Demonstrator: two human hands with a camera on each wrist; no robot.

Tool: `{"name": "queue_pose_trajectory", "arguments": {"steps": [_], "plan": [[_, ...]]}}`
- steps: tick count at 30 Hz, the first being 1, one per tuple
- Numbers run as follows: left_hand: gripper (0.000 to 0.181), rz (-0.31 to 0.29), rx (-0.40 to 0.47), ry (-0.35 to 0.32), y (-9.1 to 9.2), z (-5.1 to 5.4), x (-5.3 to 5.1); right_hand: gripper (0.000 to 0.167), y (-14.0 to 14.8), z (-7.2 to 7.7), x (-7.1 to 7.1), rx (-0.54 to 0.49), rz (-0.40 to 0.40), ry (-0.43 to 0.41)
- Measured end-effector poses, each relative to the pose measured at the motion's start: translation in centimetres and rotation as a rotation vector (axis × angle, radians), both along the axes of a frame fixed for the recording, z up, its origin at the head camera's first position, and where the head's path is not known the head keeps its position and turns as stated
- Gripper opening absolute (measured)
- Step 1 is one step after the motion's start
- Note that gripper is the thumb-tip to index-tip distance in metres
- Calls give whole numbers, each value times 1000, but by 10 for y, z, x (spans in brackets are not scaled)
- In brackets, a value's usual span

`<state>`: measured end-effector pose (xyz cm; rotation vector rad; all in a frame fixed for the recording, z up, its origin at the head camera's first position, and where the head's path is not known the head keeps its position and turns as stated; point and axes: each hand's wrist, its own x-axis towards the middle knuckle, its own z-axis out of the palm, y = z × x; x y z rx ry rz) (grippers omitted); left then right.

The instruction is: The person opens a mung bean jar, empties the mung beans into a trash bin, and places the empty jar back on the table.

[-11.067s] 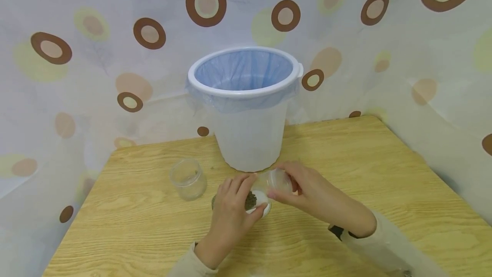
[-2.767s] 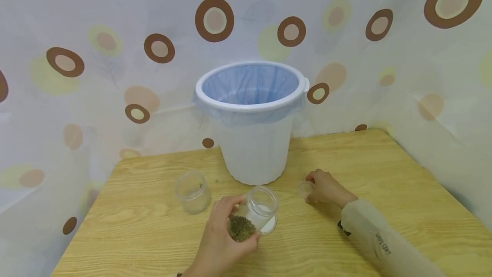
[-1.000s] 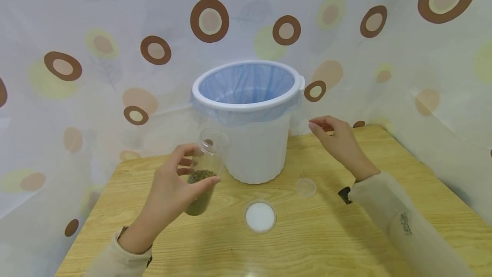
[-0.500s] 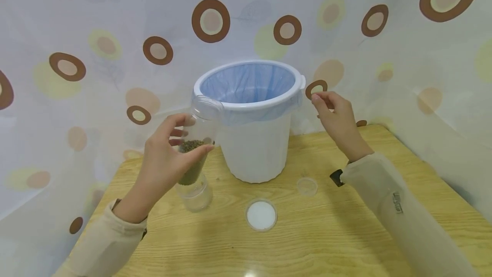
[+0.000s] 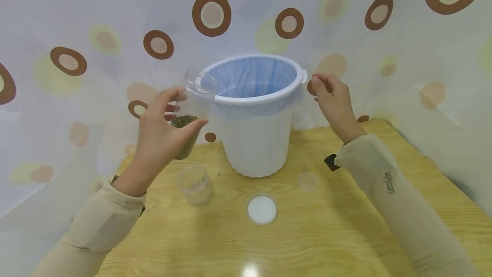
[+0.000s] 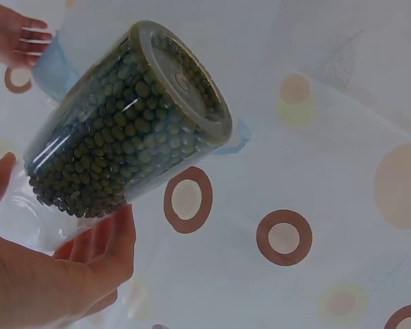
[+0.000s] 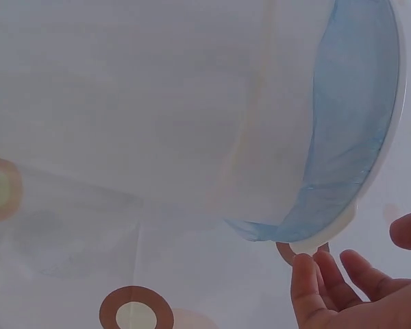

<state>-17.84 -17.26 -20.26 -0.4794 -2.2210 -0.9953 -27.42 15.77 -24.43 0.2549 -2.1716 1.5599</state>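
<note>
Toward the back edge of the tabletop stands a bin; beside it, the empty right hand, fingers apart. The left hand curls its fingers round a tilted jar of beans, aloft toward the back-left corner. Below sit a clear tub, white lid, clear disc.

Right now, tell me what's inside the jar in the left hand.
The clear jar holds mung beans in its lower part. Those deep in the heap are hidden by the outer ones, and the left hand covers part of the jar.
</note>
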Motion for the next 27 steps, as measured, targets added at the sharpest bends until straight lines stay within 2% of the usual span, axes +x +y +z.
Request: {"name": "queue_pose_trajectory", "arguments": {"steps": [5,11,17,21,27], "plan": [[59,21,-8,25,-2,8,-6,49,-3,6,-8,-11,6,1],[58,30,-11,41,-3,16,-12,52,-8,11,-14,-27,60,-22],[58,51,-3,72,-2,25,-22,56,-11,18,-17,65,-3,-81],[57,78,-5,77,-1,31,-28,57,-12,19,-23,83,-32,-123],[58,96,-13,101,-2,32,-36,57,-14,16,-29,103,-38,-166]]}}
